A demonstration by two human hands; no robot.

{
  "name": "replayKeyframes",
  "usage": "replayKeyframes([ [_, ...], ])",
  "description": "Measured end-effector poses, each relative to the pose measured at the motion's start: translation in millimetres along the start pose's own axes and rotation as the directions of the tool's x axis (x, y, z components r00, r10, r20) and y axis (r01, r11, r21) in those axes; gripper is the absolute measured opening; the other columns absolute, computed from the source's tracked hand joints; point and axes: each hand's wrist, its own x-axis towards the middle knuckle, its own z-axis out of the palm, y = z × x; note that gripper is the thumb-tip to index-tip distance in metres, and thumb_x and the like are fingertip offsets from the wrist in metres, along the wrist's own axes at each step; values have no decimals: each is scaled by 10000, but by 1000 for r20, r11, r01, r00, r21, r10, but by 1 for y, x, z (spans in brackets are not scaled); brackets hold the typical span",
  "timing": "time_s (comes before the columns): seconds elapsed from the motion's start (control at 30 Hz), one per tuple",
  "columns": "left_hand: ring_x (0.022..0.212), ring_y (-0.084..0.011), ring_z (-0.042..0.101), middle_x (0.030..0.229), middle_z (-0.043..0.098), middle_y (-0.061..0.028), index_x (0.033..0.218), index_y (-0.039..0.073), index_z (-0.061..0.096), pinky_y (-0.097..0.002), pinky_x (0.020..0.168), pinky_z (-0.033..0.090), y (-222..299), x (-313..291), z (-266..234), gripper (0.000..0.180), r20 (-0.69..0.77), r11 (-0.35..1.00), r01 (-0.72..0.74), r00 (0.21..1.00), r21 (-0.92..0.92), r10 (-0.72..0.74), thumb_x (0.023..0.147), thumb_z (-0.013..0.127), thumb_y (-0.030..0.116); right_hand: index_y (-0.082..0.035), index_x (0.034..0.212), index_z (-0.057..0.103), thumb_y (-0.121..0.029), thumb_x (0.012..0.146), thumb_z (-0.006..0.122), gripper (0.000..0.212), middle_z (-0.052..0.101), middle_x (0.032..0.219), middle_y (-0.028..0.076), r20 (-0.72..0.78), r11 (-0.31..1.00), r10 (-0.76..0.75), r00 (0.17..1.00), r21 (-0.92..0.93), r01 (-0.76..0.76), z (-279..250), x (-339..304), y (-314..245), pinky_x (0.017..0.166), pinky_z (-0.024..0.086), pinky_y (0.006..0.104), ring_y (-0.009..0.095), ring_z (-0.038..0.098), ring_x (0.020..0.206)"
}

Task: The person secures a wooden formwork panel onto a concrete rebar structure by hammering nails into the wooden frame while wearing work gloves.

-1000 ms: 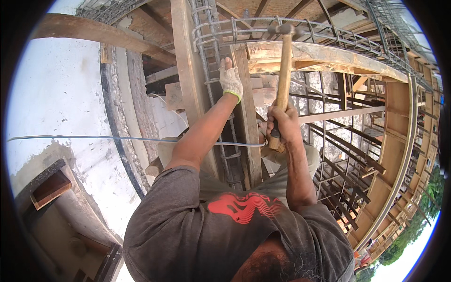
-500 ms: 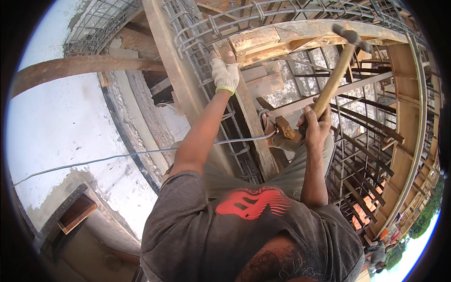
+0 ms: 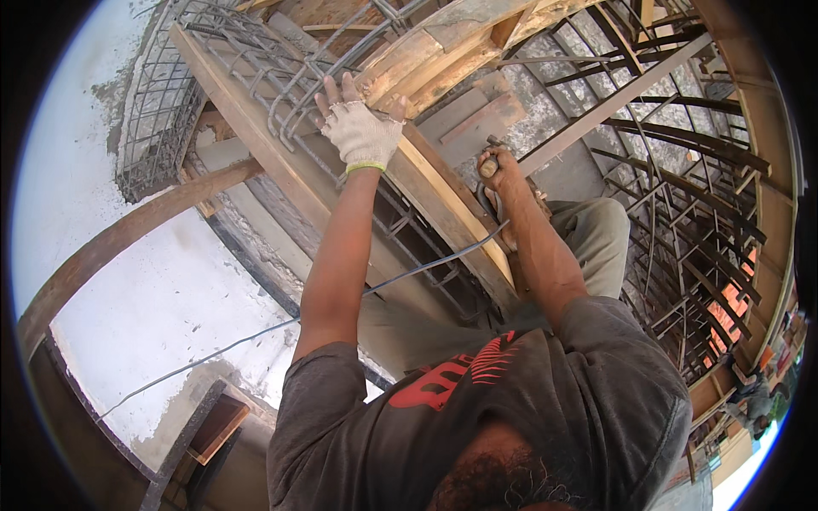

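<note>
My left hand [image 3: 361,134], in a white knitted glove with bare fingertips, lies with its fingers spread over the far end of a wooden formwork board [image 3: 443,200]. Its fingertips reach toward the rebar cage [image 3: 294,98]. Bare and closed, my right hand [image 3: 504,170] grips the hammer [image 3: 488,168] just right of that board. The hammer's handle end points up at me; most of the tool is hidden by the hand or foreshortened. A thin grey-blue cable [image 3: 426,266] crosses below both hands and passes over the board.
A curved timber form [image 3: 452,51] runs off at the far side. Many dark props and beams [image 3: 682,196] stand below on the right. On the left are a long wooden plank [image 3: 136,230] and a white surface [image 3: 153,315]. Small figures [image 3: 758,404] show at lower right.
My right hand has swung the hammer from raised, head up at the right, down and left beside the board. My left hand's fingers have spread out. The whole view has turned and shifted.
</note>
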Motion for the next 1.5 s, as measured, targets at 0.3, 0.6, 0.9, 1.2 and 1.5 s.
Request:
replayKeyframes([
  [0.3, 1416, -362, 376, 1519, 382, -262, 1475, -55, 376, -495, 1168, 299, -35, -10, 41, 896, -170, 720, 102, 940, -686, -296, 919, 623, 603, -28, 968, 453, -66, 924, 566, 127, 539, 689, 55, 349, 930, 350, 869, -238, -279, 89, 31, 60, 461, 523, 292, 166, 529, 517],
  [0.6, 1400, -272, 389, 1521, 416, -132, 1495, 45, 397, -400, 1139, 335, -30, -4, 36, 694, 279, 74, 367, 810, -927, -516, 1012, 542, 522, -38, 974, 466, -86, 933, 596, 144, 540, 701, 41, 334, 930, 216, 917, -356, -89, 47, -56, 11, 441, 489, 260, 118, 539, 547],
  [0.9, 1461, -416, 303, 1617, 281, -169, 1538, 46, 329, -525, 1182, 268, -7, 7, -1, 958, 127, 990, -99, 988, 100, 86, 819, 700, 558, -64, 1184, 526, -77, 930, 631, 275, 559, 783, 38, 361, 695, 144, 922, -699, 165, -14, -218, 0, 478, 464, 268, 115, 518, 560],
  [1.2, 1248, -284, 572, 1323, 605, -110, 1367, 113, 524, -476, 1045, 422, 9, 46, -12, 765, 416, 990, 8, 907, 142, -67, 739, 779, 468, -25, 1030, 507, -82, 963, 578, 113, 533, 792, 30, 392, 949, 275, 878, 35, -313, -25, -130, -4, 535, 518, 244, 107, 522, 608],
  [1.5, 1172, -278, 615, 1203, 664, -116, 1113, 131, 711, -458, 992, 452, -5, 40, -7, 417, 341, 994, 39, 937, 99, -71, 742, 728, 321, -59, 891, 508, -109, 966, 579, 115, 493, 731, 0, 602, 891, 416, 682, -421, -172, 45, -189, 8, 501, 478, 229, 79, 505, 585],
])
